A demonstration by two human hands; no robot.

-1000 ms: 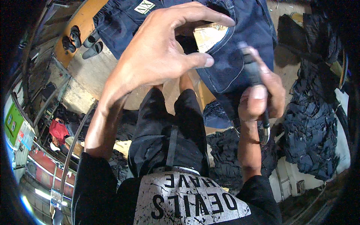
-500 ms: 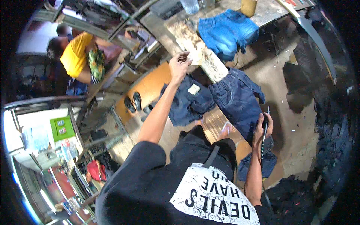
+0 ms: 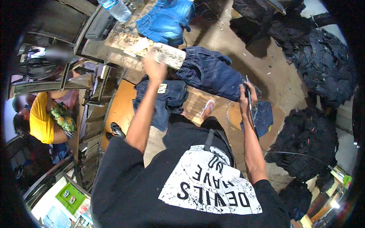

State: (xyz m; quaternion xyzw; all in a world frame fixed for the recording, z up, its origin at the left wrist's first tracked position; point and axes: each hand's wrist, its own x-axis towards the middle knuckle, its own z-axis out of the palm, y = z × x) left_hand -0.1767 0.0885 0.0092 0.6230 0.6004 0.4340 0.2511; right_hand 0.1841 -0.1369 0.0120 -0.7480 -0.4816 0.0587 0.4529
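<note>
**Right hand [image 3: 244, 99] grips slim tool [image 3: 249, 95]**

It is curled closed beside the dark denim garment [image 3: 216, 74]. The left hand [image 3: 155, 67], blurred, is over the stained board [image 3: 174, 57]; its opening and hold cannot be told. The garment, wrinkled, gathered at the waist, meets the board's end.

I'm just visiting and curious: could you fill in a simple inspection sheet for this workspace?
Surface: narrow, stained board, with a pale piece on it.
Things in hand: slim pen-like tool; dark blue garment at the board's right end.
Clutter: heap of black scraps at right; faded blue shorts and clear bottle past the board.
Grips: left grip blurred over the board, contact unclear; right grip closed on the tool.
Cables: dark cord from the tool; far end unclear.
Surroundings: person in yellow at left; green panel, lower left.
</note>
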